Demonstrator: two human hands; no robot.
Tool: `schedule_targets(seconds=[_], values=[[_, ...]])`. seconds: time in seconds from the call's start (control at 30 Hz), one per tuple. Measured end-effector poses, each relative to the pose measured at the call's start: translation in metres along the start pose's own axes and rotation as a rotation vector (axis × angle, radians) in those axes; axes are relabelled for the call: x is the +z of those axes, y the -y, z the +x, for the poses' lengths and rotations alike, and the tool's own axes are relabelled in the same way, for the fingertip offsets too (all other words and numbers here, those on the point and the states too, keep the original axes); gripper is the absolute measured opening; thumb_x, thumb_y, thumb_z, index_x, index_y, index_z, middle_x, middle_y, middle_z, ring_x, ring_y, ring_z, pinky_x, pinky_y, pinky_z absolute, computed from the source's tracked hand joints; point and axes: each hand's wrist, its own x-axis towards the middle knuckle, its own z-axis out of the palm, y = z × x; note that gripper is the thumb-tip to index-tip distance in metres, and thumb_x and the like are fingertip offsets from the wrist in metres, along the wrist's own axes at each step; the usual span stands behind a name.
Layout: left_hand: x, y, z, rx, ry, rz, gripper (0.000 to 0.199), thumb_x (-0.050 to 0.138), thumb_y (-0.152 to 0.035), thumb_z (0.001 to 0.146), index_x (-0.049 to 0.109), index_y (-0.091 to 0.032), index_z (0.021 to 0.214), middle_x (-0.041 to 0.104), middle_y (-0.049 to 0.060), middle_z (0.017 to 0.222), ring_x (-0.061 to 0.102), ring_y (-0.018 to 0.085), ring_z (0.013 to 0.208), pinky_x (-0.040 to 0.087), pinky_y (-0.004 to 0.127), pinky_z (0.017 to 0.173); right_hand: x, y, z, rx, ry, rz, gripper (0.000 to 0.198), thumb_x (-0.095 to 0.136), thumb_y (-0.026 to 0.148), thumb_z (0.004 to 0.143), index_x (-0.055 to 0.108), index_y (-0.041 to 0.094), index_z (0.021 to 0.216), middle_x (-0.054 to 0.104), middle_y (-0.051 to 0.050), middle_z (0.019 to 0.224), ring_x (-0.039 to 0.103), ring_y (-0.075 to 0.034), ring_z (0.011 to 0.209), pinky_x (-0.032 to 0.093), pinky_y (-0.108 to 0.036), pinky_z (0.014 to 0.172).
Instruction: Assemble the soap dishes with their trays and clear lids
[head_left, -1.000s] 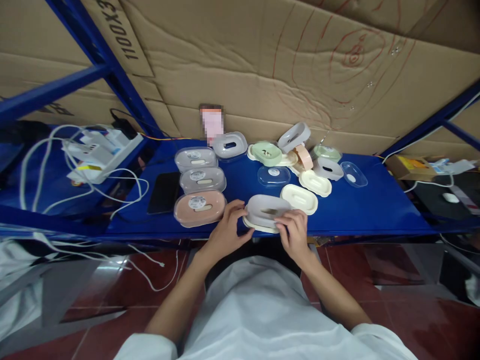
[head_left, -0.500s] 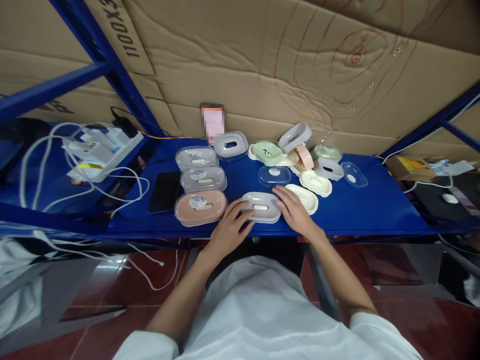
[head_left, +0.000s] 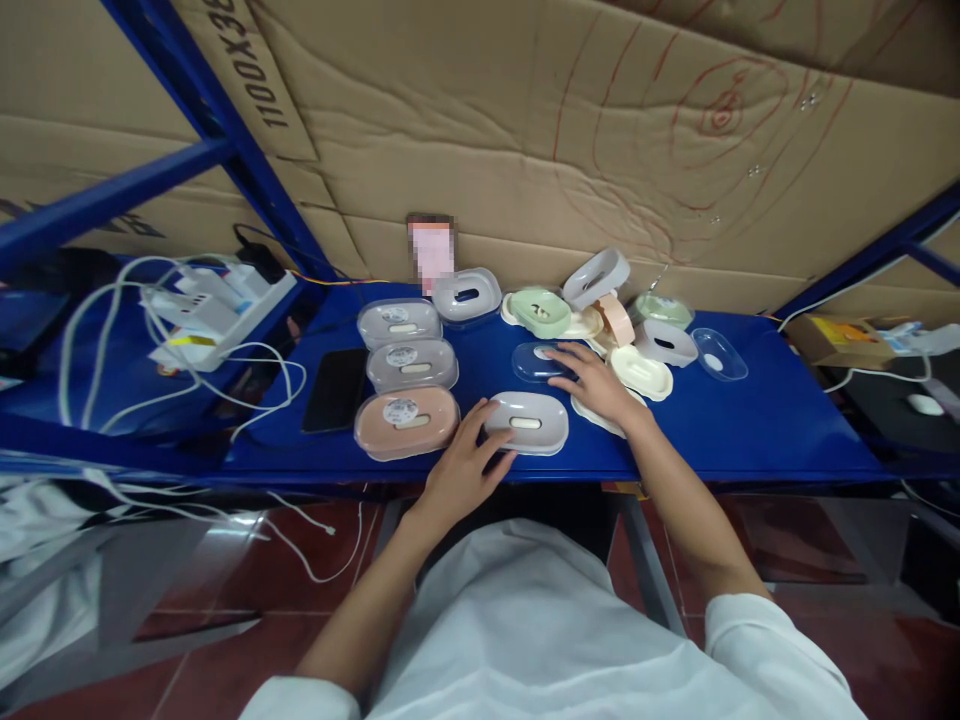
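A grey oval soap dish (head_left: 546, 440) with a pale slot-shaped centre lies at the table's front edge. My left hand (head_left: 466, 468) rests at its left end, fingers apart, fingertips touching the rim. Behind the dish is a clear plastic lid (head_left: 527, 363) with a round label. My right hand (head_left: 596, 385) reaches over the lid's right side with fingers stretched out; whether it grips the lid cannot be made out. Under the right wrist a cream oval tray (head_left: 600, 414) is partly hidden.
At left stand a pink lidded dish (head_left: 379, 425) and two grey lidded dishes (head_left: 421, 378). A dark phone (head_left: 334, 390) lies beside them. Behind are a green dish (head_left: 544, 313), a pink ring (head_left: 618, 320) and another clear lid (head_left: 720, 355). Cables and a power strip (head_left: 240, 320) are far left.
My right hand has left the grey soap dish and moved back to the clear lid. My left hand stays at the dish's left end. The view has shifted slightly.
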Motion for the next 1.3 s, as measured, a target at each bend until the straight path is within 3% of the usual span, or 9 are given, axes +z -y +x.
schedule_targets(seconds=[0.07, 0.2, 0.3, 0.53, 0.7, 0.93, 1.3], values=[[0.001, -0.001, 0.000, -0.052, 0.004, -0.005, 0.037, 0.063, -0.027, 0.104, 0.059, -0.026, 0.140, 0.048, 0.015, 0.162, 0.047, 0.033, 0.154, 0.050, 0.052, 0.121, -0.006, 0.012, -0.003, -0.034, -0.047, 0.055, 0.045, 0.059, 0.046, 0.107, 0.064, 0.028, 0.149, 0.066, -0.012, 0.148, 0.060, -0.029, 0.140, 0.049, -0.052, 0.119], [0.002, -0.002, 0.001, -0.181, -0.006, -0.008, 0.071, 0.067, -0.037, 0.103, 0.033, -0.029, 0.164, 0.036, 0.018, 0.172, 0.047, 0.035, 0.154, 0.053, 0.051, 0.118, -0.008, 0.051, -0.023, -0.126, -0.069, 0.079, 0.044, 0.062, 0.048, 0.105, 0.067, 0.030, 0.144, 0.071, -0.010, 0.139, 0.064, -0.029, 0.132, 0.054, -0.050, 0.114], [0.004, -0.001, 0.001, -0.182, 0.004, -0.003, 0.078, 0.067, -0.039, 0.103, 0.024, -0.029, 0.168, 0.035, 0.018, 0.172, 0.045, 0.034, 0.156, 0.054, 0.050, 0.117, 0.002, 0.077, -0.047, -0.130, -0.101, 0.013, 0.048, 0.062, 0.045, 0.105, 0.063, 0.028, 0.149, 0.068, -0.013, 0.141, 0.063, -0.031, 0.134, 0.054, -0.052, 0.114], [0.007, 0.003, -0.001, -0.169, 0.010, -0.025, 0.062, 0.066, -0.039, 0.103, 0.042, -0.029, 0.159, 0.037, 0.016, 0.172, 0.046, 0.033, 0.155, 0.051, 0.051, 0.120, 0.027, 0.094, -0.082, -0.120, -0.130, -0.108, 0.073, 0.065, 0.043, 0.104, 0.035, 0.030, 0.169, 0.045, -0.015, 0.168, 0.041, -0.035, 0.157, 0.043, -0.058, 0.125], [0.008, 0.004, 0.000, -0.181, 0.019, -0.044, 0.054, 0.067, -0.038, 0.103, 0.048, -0.026, 0.152, 0.044, 0.017, 0.167, 0.051, 0.033, 0.151, 0.052, 0.052, 0.119, 0.039, 0.094, -0.088, -0.100, -0.237, -0.141, 0.065, 0.066, 0.037, 0.104, 0.044, 0.032, 0.165, 0.057, -0.014, 0.159, 0.053, -0.035, 0.146, 0.049, -0.057, 0.117], [0.008, 0.008, 0.000, -0.176, 0.039, -0.043, 0.060, 0.066, -0.040, 0.103, 0.045, -0.029, 0.158, 0.046, 0.016, 0.166, 0.051, 0.033, 0.152, 0.049, 0.053, 0.121, 0.047, 0.092, -0.093, -0.120, -0.296, -0.107, 0.061, 0.068, 0.030, 0.103, 0.050, 0.035, 0.161, 0.059, -0.011, 0.157, 0.056, -0.034, 0.144, 0.051, -0.057, 0.116], [0.010, 0.011, 0.000, -0.163, 0.037, -0.038, 0.065, 0.072, -0.038, 0.100, 0.045, -0.032, 0.159, 0.050, 0.014, 0.163, 0.054, 0.032, 0.148, 0.049, 0.054, 0.121, 0.034, 0.087, -0.092, -0.208, -0.286, -0.124, 0.057, 0.064, 0.028, 0.105, 0.051, 0.030, 0.160, 0.061, -0.013, 0.155, 0.057, -0.033, 0.140, 0.053, -0.055, 0.113]])
